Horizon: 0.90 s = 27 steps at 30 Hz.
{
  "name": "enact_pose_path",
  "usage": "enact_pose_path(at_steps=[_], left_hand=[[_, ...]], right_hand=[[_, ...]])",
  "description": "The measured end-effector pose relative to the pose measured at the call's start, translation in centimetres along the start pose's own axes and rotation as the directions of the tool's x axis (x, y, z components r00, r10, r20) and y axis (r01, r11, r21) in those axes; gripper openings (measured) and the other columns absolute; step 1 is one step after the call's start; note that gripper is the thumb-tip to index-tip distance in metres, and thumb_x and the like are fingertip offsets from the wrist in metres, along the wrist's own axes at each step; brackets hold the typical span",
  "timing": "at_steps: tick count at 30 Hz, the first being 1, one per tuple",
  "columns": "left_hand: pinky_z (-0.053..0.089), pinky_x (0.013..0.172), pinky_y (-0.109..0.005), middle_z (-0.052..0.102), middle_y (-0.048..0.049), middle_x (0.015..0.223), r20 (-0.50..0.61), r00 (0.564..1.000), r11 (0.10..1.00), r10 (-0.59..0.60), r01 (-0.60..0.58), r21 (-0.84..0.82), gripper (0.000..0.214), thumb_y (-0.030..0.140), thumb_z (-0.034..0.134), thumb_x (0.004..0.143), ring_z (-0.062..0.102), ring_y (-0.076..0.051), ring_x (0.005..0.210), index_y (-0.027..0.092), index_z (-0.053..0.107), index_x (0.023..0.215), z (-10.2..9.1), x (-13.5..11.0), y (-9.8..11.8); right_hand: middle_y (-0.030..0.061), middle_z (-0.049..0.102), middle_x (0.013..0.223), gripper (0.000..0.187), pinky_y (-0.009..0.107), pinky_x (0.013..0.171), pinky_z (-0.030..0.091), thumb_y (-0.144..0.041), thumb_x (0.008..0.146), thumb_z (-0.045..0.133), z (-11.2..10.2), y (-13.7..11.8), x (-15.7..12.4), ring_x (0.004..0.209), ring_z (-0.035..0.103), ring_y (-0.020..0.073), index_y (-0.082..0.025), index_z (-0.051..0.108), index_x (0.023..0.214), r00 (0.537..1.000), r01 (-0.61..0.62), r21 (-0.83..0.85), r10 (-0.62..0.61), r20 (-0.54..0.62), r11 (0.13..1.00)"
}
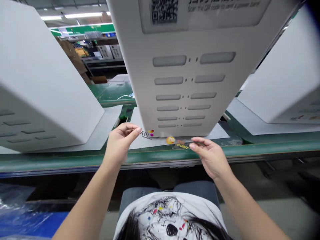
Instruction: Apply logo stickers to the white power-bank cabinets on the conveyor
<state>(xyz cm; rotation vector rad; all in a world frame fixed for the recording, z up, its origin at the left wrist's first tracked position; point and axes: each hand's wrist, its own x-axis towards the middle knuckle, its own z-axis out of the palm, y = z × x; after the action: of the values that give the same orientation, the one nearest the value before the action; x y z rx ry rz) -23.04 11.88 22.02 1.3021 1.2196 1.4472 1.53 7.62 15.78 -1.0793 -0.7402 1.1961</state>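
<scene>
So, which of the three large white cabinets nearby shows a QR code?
The middle cabinet: its QR code shows near the picture's top; none is visible on the left cabinet or right cabinet.

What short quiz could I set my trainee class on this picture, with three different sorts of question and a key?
1. True or false: the left hand and right hand pinch opposite ends of a printed clear strip.
2. How many slots show on the front of the middle white cabinet?
3. Which of these shows on that cabinet, at the top of the picture? A: an arrow. B: a QR code. C: a clock.

Key: 1, true; 2, twelve, in six rows of two; 3, B.
</scene>
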Motion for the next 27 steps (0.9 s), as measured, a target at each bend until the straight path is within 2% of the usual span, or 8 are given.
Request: enact_pose_path(at_steps=[3,7,12,16,19,24,27], left_hand=[[0.040,0.062,-0.018,0.058,0.0008,0.068,-0.004,0.994,0.991,-0.107,0.106,-0.083,0.025,0.029,0.077,0.059,0.050,-0.006,0.063,0.012,0.062,0.071,1.1,-0.8,-2.6],[0.041,0.064,-0.017,0.059,0.0012,0.067,0.078,0.971,0.966,-0.226,0.234,-0.113,0.027,0.032,0.077,0.061,0.052,-0.005,0.063,0.013,0.063,0.073,2.5,-1.5,-5.1],[0.043,0.061,-0.018,0.060,0.0005,0.064,0.130,0.938,0.929,-0.320,0.337,-0.150,0.030,0.034,0.078,0.059,0.053,-0.006,0.061,0.013,0.063,0.073,4.0,-1.3,-6.4],[0.042,0.062,-0.019,0.062,-0.0004,0.067,0.123,0.939,0.938,-0.321,0.333,-0.095,0.028,0.033,0.077,0.059,0.054,-0.007,0.062,0.013,0.064,0.072,4.6,-1.0,-6.7],[0.040,0.064,-0.019,0.060,0.0002,0.067,0.101,0.959,0.961,-0.265,0.271,-0.049,0.023,0.031,0.076,0.061,0.053,-0.007,0.064,0.014,0.064,0.071,5.0,-0.8,-7.3],[0.037,0.062,-0.020,0.058,0.0003,0.069,0.054,0.980,0.977,-0.192,0.185,0.107,0.021,0.033,0.073,0.063,0.048,-0.008,0.063,0.014,0.066,0.069,5.9,-0.4,-8.3],[0.036,0.061,-0.022,0.059,-0.0003,0.067,0.018,0.983,0.967,-0.184,0.178,0.184,0.022,0.035,0.070,0.065,0.048,-0.009,0.062,0.014,0.066,0.070,6.4,0.0,-8.6]], right_hand=[[0.0055,0.059,0.092,0.031,0.028,0.081,0.044,-0.031,0.047,0.086,-1.5,-0.2,0.8,0.087,0.054,0.0151,-0.017,0.069,0.069,0.998,0.024,-0.103,-0.030,-0.061,0.994],[0.0058,0.058,0.095,0.028,0.030,0.086,0.042,-0.034,0.048,0.084,-3.7,-0.6,1.9,0.098,0.052,0.0177,-0.019,0.070,0.066,0.993,0.066,-0.239,-0.086,-0.075,0.969],[0.0033,0.059,0.090,0.026,0.029,0.079,0.045,-0.032,0.048,0.084,-5.2,-0.9,2.9,0.082,0.055,0.0136,-0.020,0.069,0.066,0.982,0.115,-0.253,-0.149,-0.119,0.961],[0.0038,0.060,0.088,0.026,0.030,0.076,0.047,-0.030,0.050,0.083,-5.6,-0.7,3.5,0.080,0.057,0.0141,-0.020,0.070,0.071,0.968,0.172,-0.294,-0.217,-0.126,0.940],[0.0047,0.060,0.090,0.031,0.034,0.076,0.048,-0.030,0.052,0.082,-6.1,-0.2,3.8,0.077,0.058,0.0152,-0.020,0.071,0.079,0.959,0.197,-0.325,-0.251,-0.131,0.925],[0.0053,0.057,0.088,0.016,0.033,0.079,0.047,-0.030,0.060,0.078,-7.2,1.0,4.9,0.094,0.055,0.0192,-0.020,0.070,0.070,0.907,0.318,-0.481,-0.409,-0.097,0.817],[0.0047,0.055,0.089,0.014,0.033,0.078,0.046,-0.028,0.061,0.078,-7.3,1.5,5.8,0.090,0.056,0.0176,-0.020,0.070,0.070,0.897,0.345,-0.445,-0.429,-0.102,0.827]])
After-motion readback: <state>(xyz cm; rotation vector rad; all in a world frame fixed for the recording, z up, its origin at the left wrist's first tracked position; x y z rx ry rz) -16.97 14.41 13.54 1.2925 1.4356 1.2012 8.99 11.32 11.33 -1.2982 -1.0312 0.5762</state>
